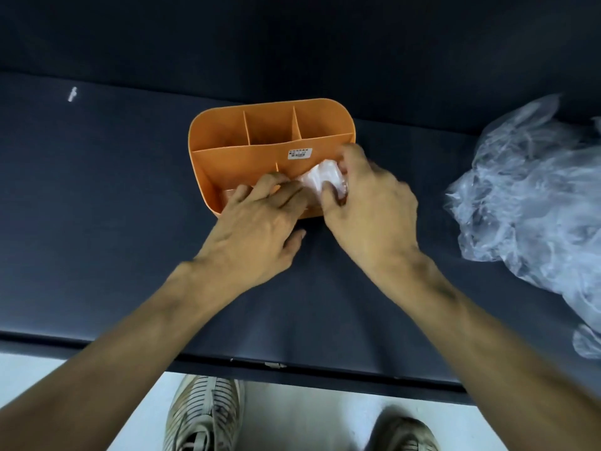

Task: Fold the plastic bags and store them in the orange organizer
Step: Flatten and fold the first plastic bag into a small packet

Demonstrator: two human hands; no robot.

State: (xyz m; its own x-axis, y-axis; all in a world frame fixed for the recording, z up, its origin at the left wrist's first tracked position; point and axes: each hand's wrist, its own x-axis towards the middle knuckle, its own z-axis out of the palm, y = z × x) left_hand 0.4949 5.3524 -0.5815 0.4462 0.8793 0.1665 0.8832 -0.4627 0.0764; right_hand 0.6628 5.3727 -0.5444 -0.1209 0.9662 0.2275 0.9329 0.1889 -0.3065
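Your right hand [364, 193] grips a folded plastic bag [322, 177] in the orange organizer's [211, 131] near right compartment; your left hand [260, 213] presses it with straight fingers; loose bags [533, 196] lie right on the dark table [97, 190]

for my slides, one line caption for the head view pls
Both hands tuck a folded plastic bag into the orange organizer.

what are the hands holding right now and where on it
The right hand grips a folded plastic bag by its right end, over the orange organizer's near right compartment. The left hand rests fingers on its left end.
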